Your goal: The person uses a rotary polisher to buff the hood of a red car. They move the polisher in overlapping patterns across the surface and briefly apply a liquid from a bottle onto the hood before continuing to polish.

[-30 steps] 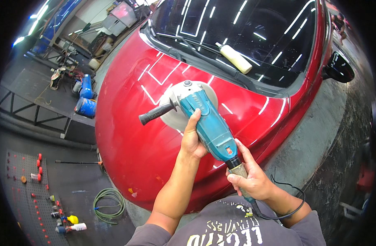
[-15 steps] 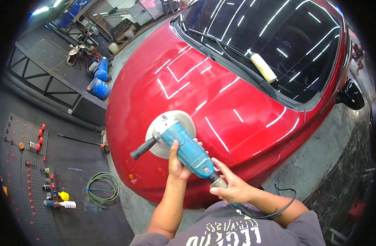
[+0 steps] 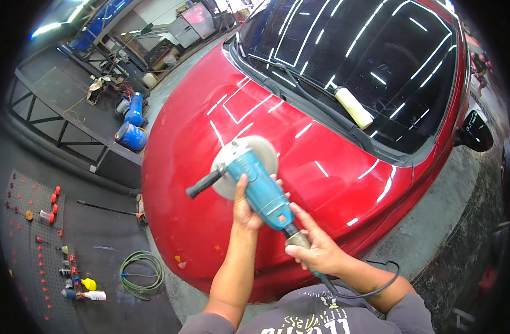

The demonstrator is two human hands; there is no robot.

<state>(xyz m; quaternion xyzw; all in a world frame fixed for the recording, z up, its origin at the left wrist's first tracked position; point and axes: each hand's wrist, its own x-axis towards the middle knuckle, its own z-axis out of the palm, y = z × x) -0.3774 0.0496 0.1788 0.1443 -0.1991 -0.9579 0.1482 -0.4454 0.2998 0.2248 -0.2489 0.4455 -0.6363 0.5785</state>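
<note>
A teal rotary polisher (image 3: 261,192) with a round pale pad (image 3: 264,153) and a black side handle is held over the red car hood (image 3: 196,161). My left hand (image 3: 248,209) is wrapped round the polisher's body, thumb on top. Further back, my right hand (image 3: 317,247) grips its rear handle, from which a dark cord (image 3: 385,274) loops past my right forearm. The pad's underside is hidden against the hood, and I cannot tell how firmly it touches. A cream bottle (image 3: 354,107) lies on the dark windshield near the wiper.
A side mirror (image 3: 475,131) juts out at the right. On the left floor lies a coiled green hose (image 3: 142,274). A pegboard (image 3: 35,250) with bottles and red knobs stands at far left, and a blue air tank (image 3: 131,136) sits behind. Another person (image 3: 479,69) is at far right.
The polisher and both hands have shifted slightly up and to the right over the hood. Both hands keep their hold. The whole view has tilted a little.
</note>
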